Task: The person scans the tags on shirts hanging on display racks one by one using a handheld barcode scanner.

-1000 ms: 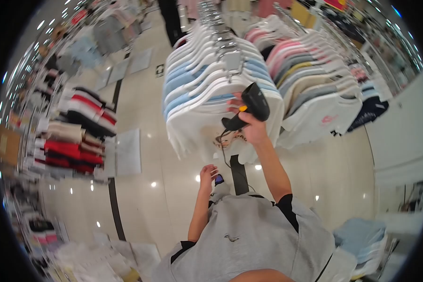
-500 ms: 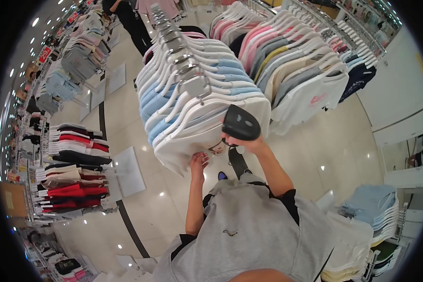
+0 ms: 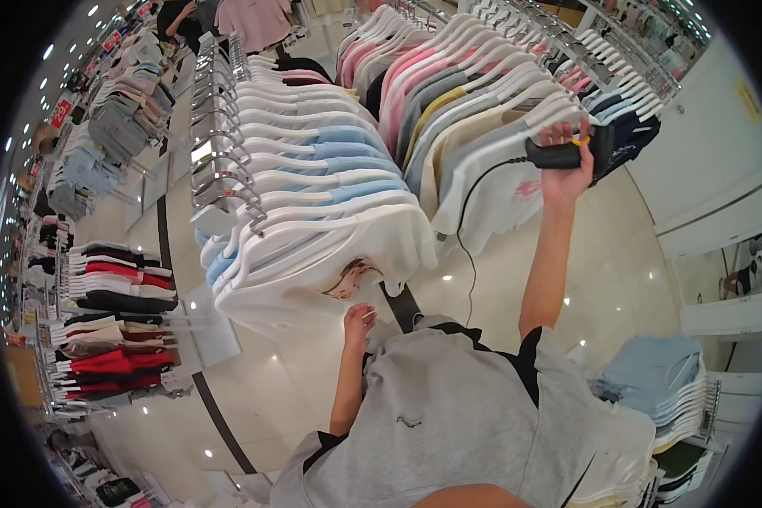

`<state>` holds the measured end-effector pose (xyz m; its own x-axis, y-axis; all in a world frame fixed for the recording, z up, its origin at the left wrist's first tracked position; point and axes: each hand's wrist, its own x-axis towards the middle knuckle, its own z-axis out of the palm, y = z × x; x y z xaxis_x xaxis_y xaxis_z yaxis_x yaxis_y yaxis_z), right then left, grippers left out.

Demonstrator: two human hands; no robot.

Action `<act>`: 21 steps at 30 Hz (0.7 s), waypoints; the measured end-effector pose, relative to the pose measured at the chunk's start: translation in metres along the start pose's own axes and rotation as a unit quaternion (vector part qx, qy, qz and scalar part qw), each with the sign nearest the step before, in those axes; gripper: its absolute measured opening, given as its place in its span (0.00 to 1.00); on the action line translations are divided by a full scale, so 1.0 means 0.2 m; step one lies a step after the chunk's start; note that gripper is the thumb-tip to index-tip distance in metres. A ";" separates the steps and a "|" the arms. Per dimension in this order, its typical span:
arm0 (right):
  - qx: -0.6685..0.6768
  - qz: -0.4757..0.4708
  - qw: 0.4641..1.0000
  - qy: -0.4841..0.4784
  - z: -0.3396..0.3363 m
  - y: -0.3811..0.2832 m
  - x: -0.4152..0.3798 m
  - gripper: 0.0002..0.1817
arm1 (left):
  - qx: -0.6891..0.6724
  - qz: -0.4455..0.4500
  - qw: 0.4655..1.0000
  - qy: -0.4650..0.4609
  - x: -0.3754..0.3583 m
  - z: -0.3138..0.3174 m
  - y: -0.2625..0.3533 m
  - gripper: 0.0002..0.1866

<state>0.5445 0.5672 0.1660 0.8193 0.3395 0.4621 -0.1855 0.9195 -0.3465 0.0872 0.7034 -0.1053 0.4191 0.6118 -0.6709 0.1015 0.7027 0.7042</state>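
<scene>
My right hand [image 3: 570,173] is raised to the right, its fingers wrapped round the handle of a black barcode scanner [image 3: 555,155]. A dark cable hangs from the handle down towards my body. Behind the scanner is a white T-shirt with a pink print [image 3: 508,190]. Low in the middle, my left hand [image 3: 360,322] has its fingers curled together; whatever they hold, if anything, is too small to make out. Just above it hangs a white T-shirt with a brown print [image 3: 313,284], frontmost on its rack, on a white hanger.
White and light blue shirts [image 3: 351,152] hang in a row behind the front T-shirt. Pink, grey and yellow shirts [image 3: 436,93] fill the neighbouring rack. Red and black garments [image 3: 114,364] hang at left, a light blue stack [image 3: 652,372] at lower right. A person [image 3: 180,21] stands far back.
My right hand has swung up and right with the barcode scanner, away from the front T-shirt. My left hand has dropped slightly below the shirt. The view has shifted.
</scene>
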 end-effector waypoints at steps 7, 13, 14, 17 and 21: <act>-0.172 -0.011 0.985 0.031 0.00 0.24 0.25 0.13 | -0.021 0.017 1.000 -0.010 0.02 0.22 -0.06 0.09; -0.299 -0.080 0.950 0.046 0.01 0.42 0.42 0.12 | 0.014 0.013 1.000 -0.023 0.06 0.24 -0.05 0.12; -0.330 -0.087 0.939 0.035 0.00 0.44 0.44 0.12 | 0.026 0.014 0.999 -0.024 0.08 0.23 -0.05 0.13; -0.407 -0.130 0.904 0.025 0.00 0.44 0.51 0.11 | 0.019 0.017 1.000 -0.003 0.11 0.22 -0.03 0.09; -0.370 -0.073 0.926 0.019 -0.04 0.41 0.55 0.17 | 0.022 0.014 1.000 0.000 0.11 0.23 -0.03 0.10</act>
<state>0.6242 0.6777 0.1821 0.8274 0.2018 0.5241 0.3398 0.5631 -0.7533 0.1375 0.6950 -0.1136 0.4217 0.6312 -0.6509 0.1290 0.6689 0.7321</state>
